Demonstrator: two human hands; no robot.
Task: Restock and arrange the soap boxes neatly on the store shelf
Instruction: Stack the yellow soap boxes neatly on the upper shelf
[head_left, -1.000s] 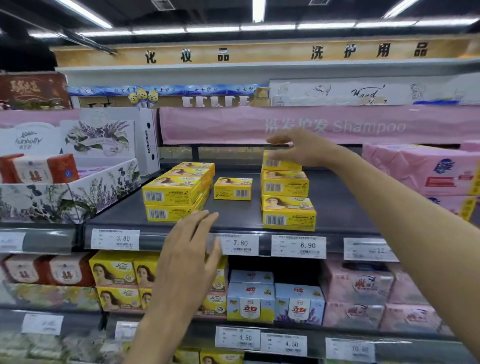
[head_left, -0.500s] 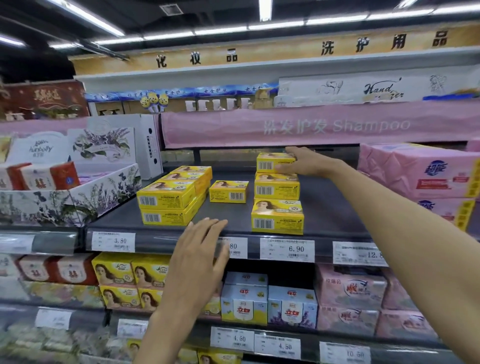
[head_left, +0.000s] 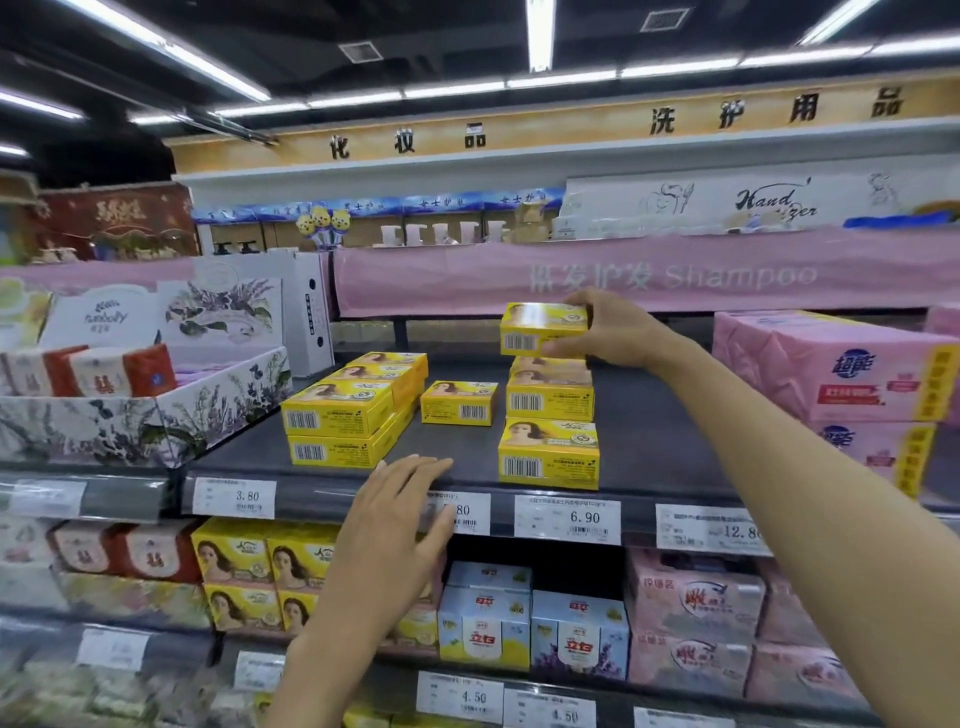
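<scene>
A dark store shelf (head_left: 649, 441) ran across the view at chest height, largely bare, which suggested restocking was only part done. At its right end sat large pink wrapped packs (head_left: 831, 364); at its left end stood a floral display tray (head_left: 156, 415) holding red and white bars.

Toward the shelf's left front stood a double-layer block of yellow soap boxes (head_left: 337, 415), barcodes facing the front edge. Near the middle front, a short row of yellow boxes (head_left: 548, 454) ran from the front edge toward the back, stacked higher at the rear.

The right hand (head_left: 618, 332) reached in from the right, arm extended, and gripped the top soap box (head_left: 540, 327) of that rear stack, fingers over its top and thumb under its right end. The box looked level, directly over the box below; whether it touched could not be told. The grip by one end probably let the person square it with the row or carry it elsewhere.

The left hand (head_left: 395, 525) lay flat and empty against the shelf's front edge, fingers straight and spread, likely for balance, partly covering a price tag (head_left: 460, 512).

A single soap box (head_left: 457, 402) sat alone between the block and the row, apart from both, seemingly awaiting alignment.
</scene>
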